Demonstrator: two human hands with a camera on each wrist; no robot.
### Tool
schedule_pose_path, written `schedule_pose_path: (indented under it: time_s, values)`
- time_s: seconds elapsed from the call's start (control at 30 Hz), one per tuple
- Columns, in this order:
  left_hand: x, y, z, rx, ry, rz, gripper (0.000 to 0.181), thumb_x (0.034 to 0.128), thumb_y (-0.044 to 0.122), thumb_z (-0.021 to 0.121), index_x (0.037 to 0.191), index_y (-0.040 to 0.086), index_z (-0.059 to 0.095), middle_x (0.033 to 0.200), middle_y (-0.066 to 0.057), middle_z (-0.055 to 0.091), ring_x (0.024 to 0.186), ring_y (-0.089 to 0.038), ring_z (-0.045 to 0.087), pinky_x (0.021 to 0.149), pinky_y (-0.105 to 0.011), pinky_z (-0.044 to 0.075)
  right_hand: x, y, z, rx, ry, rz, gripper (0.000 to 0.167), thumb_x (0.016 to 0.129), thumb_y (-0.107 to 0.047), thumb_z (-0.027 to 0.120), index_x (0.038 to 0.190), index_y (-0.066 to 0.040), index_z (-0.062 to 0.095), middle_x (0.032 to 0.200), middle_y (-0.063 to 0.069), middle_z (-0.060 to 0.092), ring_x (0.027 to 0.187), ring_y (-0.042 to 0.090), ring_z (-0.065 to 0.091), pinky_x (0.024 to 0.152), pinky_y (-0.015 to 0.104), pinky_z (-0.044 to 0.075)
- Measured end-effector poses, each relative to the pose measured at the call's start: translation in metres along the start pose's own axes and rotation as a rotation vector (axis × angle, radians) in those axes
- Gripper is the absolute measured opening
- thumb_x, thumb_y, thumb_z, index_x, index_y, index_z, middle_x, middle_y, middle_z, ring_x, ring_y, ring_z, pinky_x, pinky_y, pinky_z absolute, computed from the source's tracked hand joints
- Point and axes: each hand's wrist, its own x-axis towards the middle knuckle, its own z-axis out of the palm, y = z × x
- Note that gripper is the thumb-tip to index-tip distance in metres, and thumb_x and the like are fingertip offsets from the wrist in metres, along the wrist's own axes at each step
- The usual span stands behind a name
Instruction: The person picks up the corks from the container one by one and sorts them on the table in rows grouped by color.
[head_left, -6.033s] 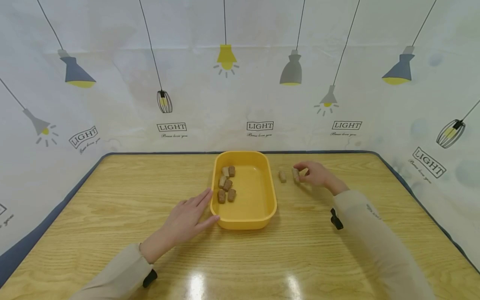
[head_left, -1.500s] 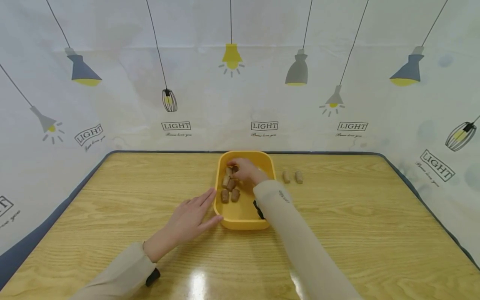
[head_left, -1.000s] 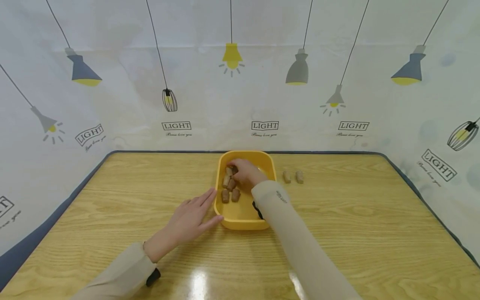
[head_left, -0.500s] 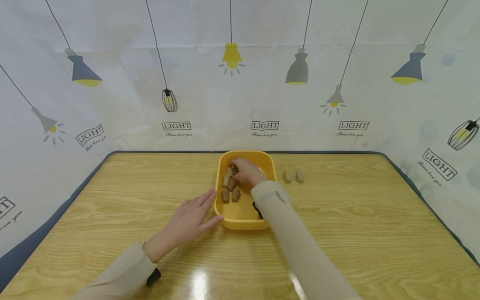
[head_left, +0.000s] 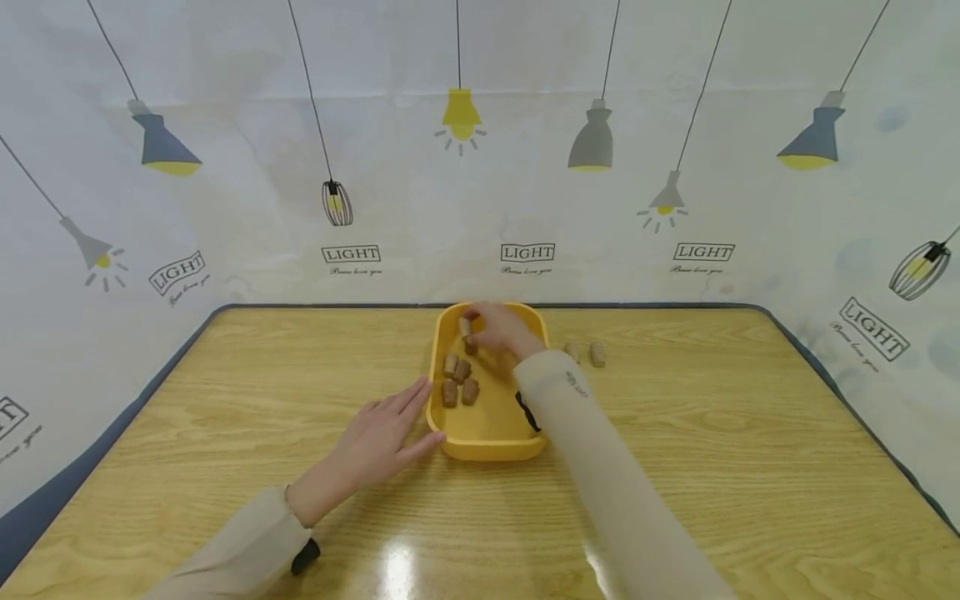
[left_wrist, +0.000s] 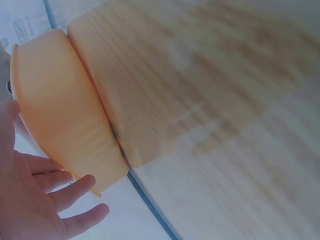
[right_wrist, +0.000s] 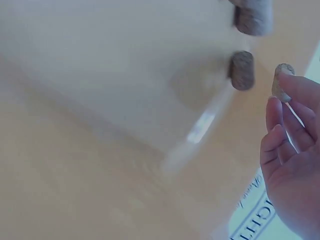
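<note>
In the head view my right hand pinches a light cork between thumb and fingertips, over the back left of a yellow bin. The right wrist view shows that hand with the held cork apart from a darker cork on the bin floor. Below it in the bin lie another light cork and several brown corks. My left hand, fingers extended, touches the bin's left side; the left wrist view shows its spread fingers by the bin wall.
To the right of the bin, two light corks stand on the wooden table: one cork in full view, the other cork partly behind my sleeve. A cloth backdrop printed with lamps rises behind the table.
My right hand has set a cork on the table right of the bin, then reached into the bin. In the last half second it lifted a light cork backward. My left hand stayed put.
</note>
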Motion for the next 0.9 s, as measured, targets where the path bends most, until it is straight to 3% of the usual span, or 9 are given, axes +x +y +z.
schedule_pose_path:
  time_s: [0.23, 0.63, 0.9]
  values:
    - [0.0, -0.001, 0.001, 0.008, 0.001, 0.007, 0.072, 0.088, 0.054, 0.038, 0.136, 0.001, 0.031, 0.138, -0.013, 0.031, 0.112, -0.032, 0.044, 0.086, -0.051, 0.035, -0.003, -0.003, -0.023, -0.028, 0.053, -0.102, 0.041, 0.08, -0.01, 0.064, 0.119, -0.004, 0.053, 0.116, 0.01, 0.053, 0.11, 0.024, 0.045, 0.093, 0.032, 0.033]
    - [0.0, 0.0, 0.001, 0.003, -0.008, 0.003, 0.073, 0.0879, 0.054, 0.038, 0.136, 0.001, 0.03, 0.138, -0.013, 0.031, 0.112, -0.032, 0.043, 0.086, -0.052, 0.035, -0.013, -0.004, -0.054, -0.037, 0.076, -0.13, 0.042, 0.083, -0.016, 0.062, 0.122, -0.005, 0.051, 0.118, 0.009, 0.052, 0.106, 0.021, 0.046, 0.089, 0.033, 0.036]
    - [0.001, -0.001, 0.001, 0.001, -0.008, 0.004, 0.073, 0.0881, 0.055, 0.037, 0.137, 0.001, 0.03, 0.138, -0.013, 0.031, 0.113, -0.032, 0.043, 0.086, -0.052, 0.034, -0.022, 0.001, -0.07, -0.055, 0.079, -0.205, 0.04, 0.083, -0.014, 0.062, 0.12, -0.003, 0.052, 0.116, 0.011, 0.053, 0.103, 0.022, 0.048, 0.083, 0.033, 0.041]
